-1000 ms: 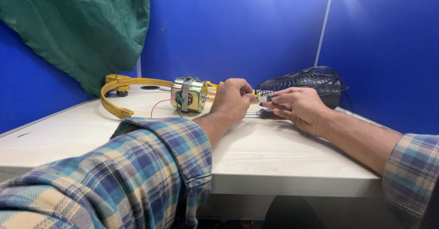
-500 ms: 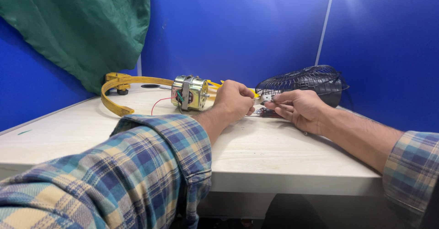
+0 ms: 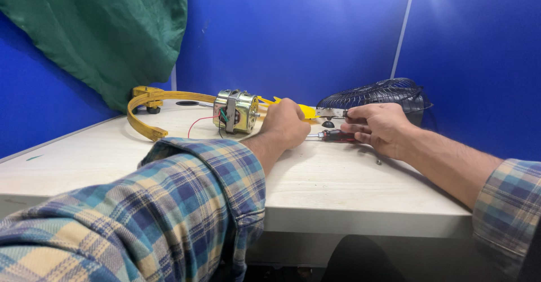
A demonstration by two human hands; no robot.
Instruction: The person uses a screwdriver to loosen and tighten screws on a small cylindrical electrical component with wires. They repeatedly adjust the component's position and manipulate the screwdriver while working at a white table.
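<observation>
Head view: left hand (image 3: 287, 123) fingers grip a yellow part (image 3: 307, 111), right hand (image 3: 376, 127) fingers pinch a screwdriver (image 3: 333, 136)

Partition walls (image 3: 315, 40): saturated blue, with a pale grey seam strip (image 3: 404, 28) at the corner. Cloth (image 3: 101, 28) hung top left: dark green, plain. Desk (image 3: 349, 186): pale wood grain, off-white edge. Shirt sleeves (image 3: 186, 203): plaid in blue, teal, cream and yellow, with thin dark lines. Motor (image 3: 236, 111): silver-gold metal body, grey band, red and green wires. Curved bracket (image 3: 147, 113): mustard yellow. Fan blade (image 3: 307, 110) behind the left hand: bright yellow. Fan grille (image 3: 375, 93): black wire. Screwdriver (image 3: 337, 136): red and black handle, silver shaft.
</observation>
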